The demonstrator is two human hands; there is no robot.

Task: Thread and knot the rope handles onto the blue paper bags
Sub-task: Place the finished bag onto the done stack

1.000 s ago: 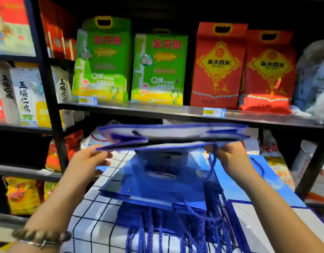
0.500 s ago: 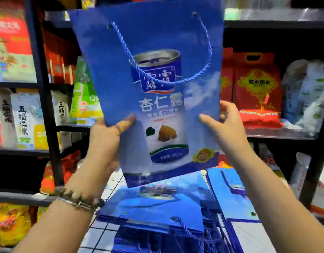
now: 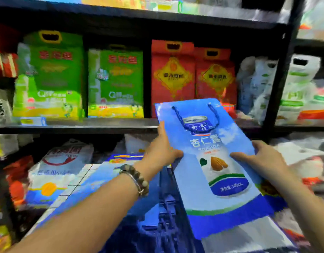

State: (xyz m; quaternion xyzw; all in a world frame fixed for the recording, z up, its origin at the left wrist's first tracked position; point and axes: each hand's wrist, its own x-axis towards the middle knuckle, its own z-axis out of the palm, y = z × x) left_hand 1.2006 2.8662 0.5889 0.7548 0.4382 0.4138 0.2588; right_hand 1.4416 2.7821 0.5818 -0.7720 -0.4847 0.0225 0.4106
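Note:
A flat blue paper bag (image 3: pixel 217 161) printed with a can and an almond lies tilted at the right, its top pointing at the shelf. A dark blue rope handle (image 3: pixel 194 117) loops across its upper part. My left hand (image 3: pixel 163 152) grips the bag's left edge, thumb on the printed face. My right hand (image 3: pixel 261 161) grips the right edge the same way. Below and left lie more blue bags (image 3: pixel 157 207), blurred.
A black metal shelf (image 3: pixel 102 125) stands close ahead, holding green rice bags (image 3: pixel 49 75) and red rice bags (image 3: pixel 173 77). White sacks (image 3: pixel 62 161) fill the lower shelf. A white grid-patterned surface (image 3: pixel 80 178) lies under the blue bags.
The bag has come down from upright in front of my face to a low tilt at the right. Both hands kept hold of its edges. The view swung left and blurred.

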